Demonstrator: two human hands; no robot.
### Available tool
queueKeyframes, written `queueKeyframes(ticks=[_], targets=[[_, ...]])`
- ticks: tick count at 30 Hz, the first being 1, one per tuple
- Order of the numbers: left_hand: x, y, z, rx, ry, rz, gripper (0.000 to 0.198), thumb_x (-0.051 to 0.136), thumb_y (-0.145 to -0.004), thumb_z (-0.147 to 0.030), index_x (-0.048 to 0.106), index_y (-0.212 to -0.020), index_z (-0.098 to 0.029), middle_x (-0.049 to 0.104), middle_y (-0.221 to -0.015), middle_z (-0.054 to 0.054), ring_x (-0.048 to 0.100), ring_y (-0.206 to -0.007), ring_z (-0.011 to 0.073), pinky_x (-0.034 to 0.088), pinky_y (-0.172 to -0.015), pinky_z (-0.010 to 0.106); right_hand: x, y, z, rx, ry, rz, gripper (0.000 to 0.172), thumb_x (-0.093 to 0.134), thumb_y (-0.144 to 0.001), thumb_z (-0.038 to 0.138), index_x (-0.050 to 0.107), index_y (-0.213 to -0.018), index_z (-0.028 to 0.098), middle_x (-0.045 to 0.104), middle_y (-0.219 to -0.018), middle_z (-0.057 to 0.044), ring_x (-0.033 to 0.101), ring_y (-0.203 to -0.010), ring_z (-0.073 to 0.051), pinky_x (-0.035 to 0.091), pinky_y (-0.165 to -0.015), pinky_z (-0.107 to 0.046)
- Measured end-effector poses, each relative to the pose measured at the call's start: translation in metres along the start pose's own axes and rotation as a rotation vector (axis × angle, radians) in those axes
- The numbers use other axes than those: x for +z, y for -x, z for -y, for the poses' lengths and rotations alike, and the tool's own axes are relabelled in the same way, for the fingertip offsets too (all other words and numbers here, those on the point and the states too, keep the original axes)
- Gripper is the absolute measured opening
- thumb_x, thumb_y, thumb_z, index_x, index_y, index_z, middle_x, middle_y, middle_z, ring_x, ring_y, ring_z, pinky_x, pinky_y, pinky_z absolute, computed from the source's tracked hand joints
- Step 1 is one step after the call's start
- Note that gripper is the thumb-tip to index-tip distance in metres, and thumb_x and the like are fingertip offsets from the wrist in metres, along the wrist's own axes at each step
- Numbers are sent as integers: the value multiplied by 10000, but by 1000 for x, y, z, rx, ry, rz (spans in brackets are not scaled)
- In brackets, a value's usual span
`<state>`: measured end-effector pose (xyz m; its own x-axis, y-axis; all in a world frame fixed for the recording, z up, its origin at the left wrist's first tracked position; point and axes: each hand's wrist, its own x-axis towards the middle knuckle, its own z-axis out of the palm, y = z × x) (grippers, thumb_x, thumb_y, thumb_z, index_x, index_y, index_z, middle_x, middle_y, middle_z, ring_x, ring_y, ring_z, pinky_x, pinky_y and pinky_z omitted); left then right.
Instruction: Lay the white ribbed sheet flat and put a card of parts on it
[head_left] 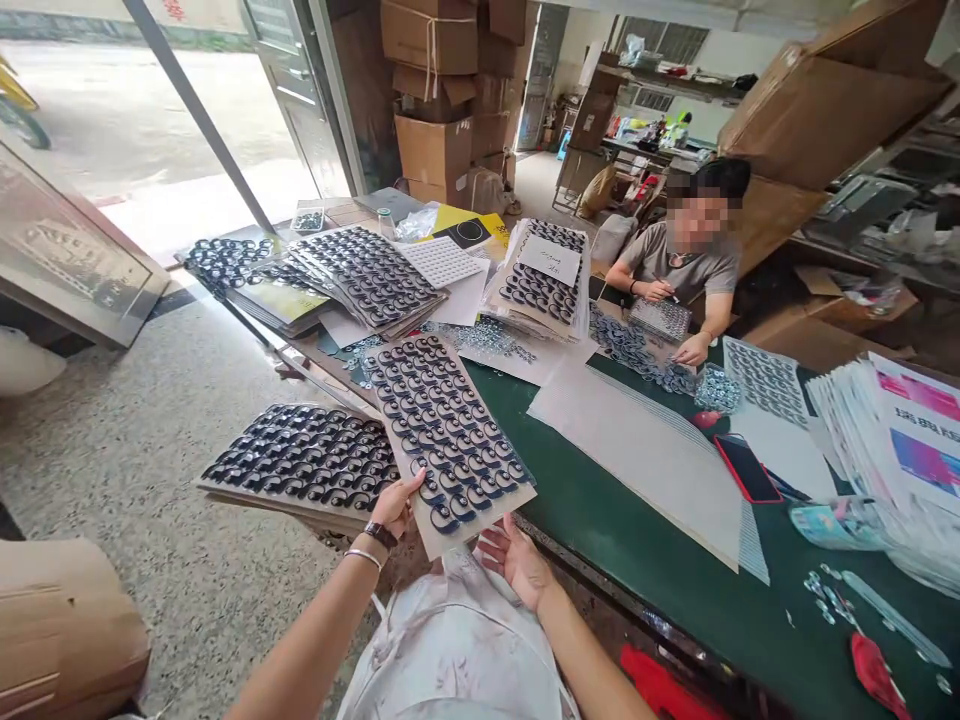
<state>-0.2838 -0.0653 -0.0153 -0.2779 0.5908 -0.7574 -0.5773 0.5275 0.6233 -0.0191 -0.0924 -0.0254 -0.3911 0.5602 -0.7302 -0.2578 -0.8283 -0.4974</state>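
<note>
In the head view, my left hand (396,507) grips the near left edge of a cardboard sheet (450,430), thumb on top. Rows of dark curled pieces with small shiny studs cover the sheet, which tilts over the table's near edge. My right hand (517,562) is palm up at the sheet's near right edge, fingers spread; some fingertips are hidden under it, so I cannot tell whether they touch. Left of my left hand lies a stack of similar sheets (300,460), beside the table.
On the green table (570,500) lie more sheet stacks (367,275), loose clear pieces (487,338), a pale backing sheet (645,450) and a red-edged phone (747,468). Across it, a co-worker (682,255) handles small parts. Cardboard boxes (435,150) stand behind; another box (67,630) is at left.
</note>
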Motion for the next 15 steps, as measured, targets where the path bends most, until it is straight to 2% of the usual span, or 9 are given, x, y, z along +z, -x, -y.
queueKeyframes(ticks=[2,3,6,8,10,13,15], targets=[[6,10,-2,8,22,44,308,836,-758,-211,666,-992,-104,736,-951,113,702,-696,167,605,-623,256,17,2,10,-79,-226,41,653,861,-646,600,586,-1080,197,709,-1076,-87,702,-974,-216,577,-819,-316],[10,15,-3,9,22,64,277,823,-766,-183,666,-980,-104,737,-961,113,703,-698,161,604,-623,248,24,3,15,-117,-270,8,643,894,-626,527,570,-1079,204,715,-1016,-68,708,-899,-205,586,-786,-317],[20,25,-8,-27,-9,152,253,810,-772,-157,676,-975,-86,735,-996,143,717,-737,183,614,-649,266,38,8,29,-228,-235,-212,740,929,-531,353,529,-1141,234,695,-821,13,653,-631,-158,564,-582,-274],[22,28,-14,-43,28,224,268,777,-823,-227,680,-1030,-86,732,-1020,144,723,-768,194,621,-679,286,44,16,36,-300,-154,-272,802,903,-519,343,518,-1214,235,685,-793,23,621,-569,-148,531,-501,-253],[19,25,-25,-40,144,246,289,694,-901,-318,663,-1088,-100,731,-986,118,712,-725,178,609,-642,273,48,27,43,-364,-82,-272,822,878,-533,379,524,-1258,217,693,-810,7,617,-568,-154,510,-463,-244],[8,9,-47,-21,286,187,281,560,-976,-339,596,-1164,-134,707,-866,73,677,-624,153,569,-559,248,50,45,53,-424,-23,-264,858,874,-543,423,535,-1299,197,713,-857,-21,626,-584,-168,490,-442,-240],[-1,-7,-64,-5,308,160,277,502,-994,-310,547,-1219,-153,683,-818,54,669,-606,147,560,-560,242,45,56,57,-456,-16,-253,902,884,-555,442,521,-1345,202,729,-928,-39,635,-603,-172,484,-445,-239]])
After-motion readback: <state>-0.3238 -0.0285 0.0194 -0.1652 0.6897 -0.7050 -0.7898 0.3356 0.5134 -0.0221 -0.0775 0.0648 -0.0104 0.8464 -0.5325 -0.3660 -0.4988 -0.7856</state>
